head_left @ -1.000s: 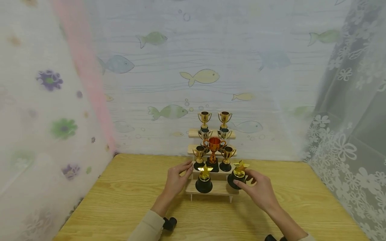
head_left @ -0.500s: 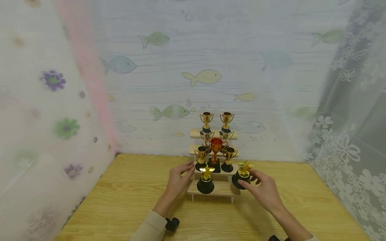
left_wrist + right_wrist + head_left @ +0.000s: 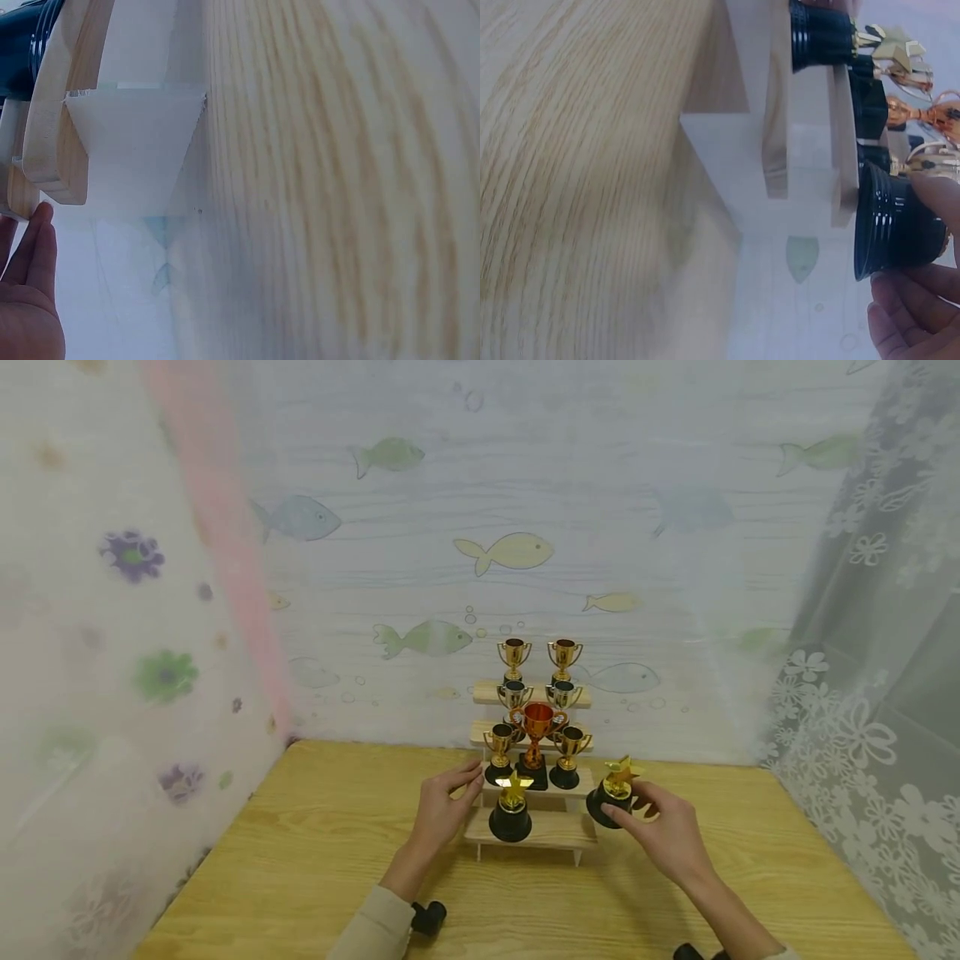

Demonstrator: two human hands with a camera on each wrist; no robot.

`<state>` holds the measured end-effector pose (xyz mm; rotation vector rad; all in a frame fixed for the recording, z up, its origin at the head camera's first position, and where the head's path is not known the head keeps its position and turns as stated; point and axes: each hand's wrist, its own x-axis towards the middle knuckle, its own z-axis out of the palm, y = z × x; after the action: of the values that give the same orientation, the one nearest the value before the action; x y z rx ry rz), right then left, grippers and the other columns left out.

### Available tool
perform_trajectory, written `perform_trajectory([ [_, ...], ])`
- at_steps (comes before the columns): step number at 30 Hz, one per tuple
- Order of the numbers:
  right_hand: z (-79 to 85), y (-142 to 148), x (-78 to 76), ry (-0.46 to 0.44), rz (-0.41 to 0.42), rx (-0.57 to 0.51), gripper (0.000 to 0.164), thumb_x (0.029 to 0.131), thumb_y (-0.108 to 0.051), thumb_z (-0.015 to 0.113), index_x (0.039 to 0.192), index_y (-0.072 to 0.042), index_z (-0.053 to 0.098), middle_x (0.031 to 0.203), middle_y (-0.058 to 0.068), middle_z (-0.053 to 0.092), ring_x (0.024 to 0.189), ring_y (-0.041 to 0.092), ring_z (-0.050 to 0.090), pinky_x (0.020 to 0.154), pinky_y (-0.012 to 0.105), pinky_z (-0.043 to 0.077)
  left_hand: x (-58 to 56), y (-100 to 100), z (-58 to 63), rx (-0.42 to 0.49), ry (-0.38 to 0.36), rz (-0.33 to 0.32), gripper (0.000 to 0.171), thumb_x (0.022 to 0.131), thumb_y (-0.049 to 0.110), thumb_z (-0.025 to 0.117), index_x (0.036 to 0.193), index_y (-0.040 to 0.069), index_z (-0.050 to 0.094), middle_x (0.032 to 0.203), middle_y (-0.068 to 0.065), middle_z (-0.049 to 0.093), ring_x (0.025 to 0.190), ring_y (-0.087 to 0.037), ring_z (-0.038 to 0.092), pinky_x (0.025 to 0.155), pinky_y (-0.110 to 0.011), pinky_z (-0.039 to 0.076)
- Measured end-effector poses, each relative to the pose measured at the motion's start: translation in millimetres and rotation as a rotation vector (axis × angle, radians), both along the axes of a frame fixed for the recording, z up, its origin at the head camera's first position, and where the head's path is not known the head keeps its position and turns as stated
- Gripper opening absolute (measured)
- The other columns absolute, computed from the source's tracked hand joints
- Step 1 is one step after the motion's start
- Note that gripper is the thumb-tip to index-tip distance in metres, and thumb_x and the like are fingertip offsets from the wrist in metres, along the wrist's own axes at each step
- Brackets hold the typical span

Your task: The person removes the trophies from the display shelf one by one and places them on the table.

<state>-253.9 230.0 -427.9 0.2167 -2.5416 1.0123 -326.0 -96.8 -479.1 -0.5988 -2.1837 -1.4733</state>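
My right hand pinches a star trophy by its black round base, thumb in front and fingers behind. It is tilted and held off the right end of the wooden tiered stand; the right wrist view shows its flared black base beside the shelf ends. With nearly straight fingers, my left hand touches the stand's left side, and in the left wrist view its fingertips meet a shelf end. A second star trophy stands upright on the lowest shelf, toward its left.
Above are an orange cup trophy between two gold cups, one being the left gold cup. Two silver cups, including the left one, stand behind, and two gold cups stand on top. The wooden table meets a fish-patterned curtain.
The star trophy in my right hand has moved right, away from above the lowest shelf to beyond the stand's right end. My left hand keeps its place at the stand's left side.
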Motion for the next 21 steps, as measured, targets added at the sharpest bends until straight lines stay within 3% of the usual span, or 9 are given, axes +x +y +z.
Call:
perform_trajectory([
  [11, 0.0, 8.4, -4.2, 0.031, -0.017, 0.015, 0.055, 0.09, -0.034, 0.081, 0.127, 0.004, 0.069, 0.106, 0.015, 0.073, 0.093, 0.03, 0.067, 0.076, 0.039, 0.055, 1.2, -1.1, -0.5, -0.015, -0.022, 0.003, 0.029, 0.101, 0.015, 0.067, 0.122, -0.006, 0.072, 0.133, -0.019, 0.066, 0.125, -0.034, 0.062, 0.099, -0.05, 0.054],
  [21, -3.3, 20.7, -9.5, -0.02, -0.058, 0.02, 0.064, 0.09, -0.04, 0.08, 0.132, 0.006, 0.065, 0.112, 0.021, 0.072, 0.094, 0.035, 0.067, 0.076, 0.042, 0.056, 0.3, -0.1, -0.9, -0.016, -0.012, 0.003, 0.029, 0.101, 0.014, 0.067, 0.122, -0.006, 0.072, 0.132, -0.018, 0.067, 0.125, -0.035, 0.063, 0.098, -0.05, 0.054],
])
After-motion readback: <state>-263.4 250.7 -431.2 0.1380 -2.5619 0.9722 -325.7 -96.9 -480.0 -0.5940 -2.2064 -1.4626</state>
